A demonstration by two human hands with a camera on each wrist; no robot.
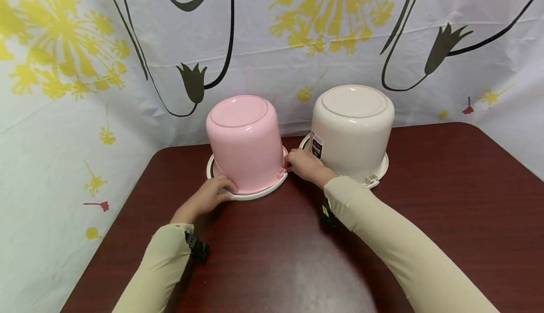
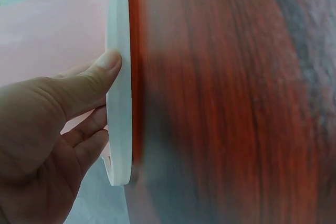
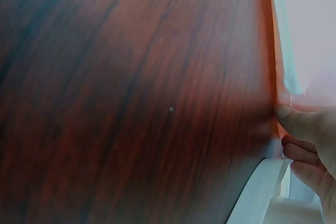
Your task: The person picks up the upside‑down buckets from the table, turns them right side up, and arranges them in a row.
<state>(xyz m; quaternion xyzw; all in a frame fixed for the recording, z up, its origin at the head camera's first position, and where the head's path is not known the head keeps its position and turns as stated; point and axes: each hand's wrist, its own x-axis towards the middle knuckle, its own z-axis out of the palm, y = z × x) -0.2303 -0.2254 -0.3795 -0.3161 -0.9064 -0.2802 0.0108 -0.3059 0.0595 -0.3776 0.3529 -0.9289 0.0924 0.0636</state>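
A pink bucket [image 1: 244, 148] stands upside down on the table, its white handle [image 1: 255, 195] lying round the rim. My left hand [image 1: 210, 194] grips the rim at the front left. In the left wrist view the thumb [image 2: 102, 69] presses on the white handle and the fingers curl behind it. At the bucket's right side my right hand [image 1: 308, 165] pinches the rim, with the thumb [image 3: 296, 120] at the pink edge in the right wrist view. Close beside that hand, a cream bucket [image 1: 352, 133] also stands upside down, bearing a dark label [image 1: 317, 146].
The dark red wooden table [image 1: 263, 256] has rounded far corners. A white cloth [image 1: 263, 53] with yellow and grey flower prints hangs behind both buckets and along the sides. The cream bucket's rim and pale handle [image 1: 374, 184] lie just right of the right hand.
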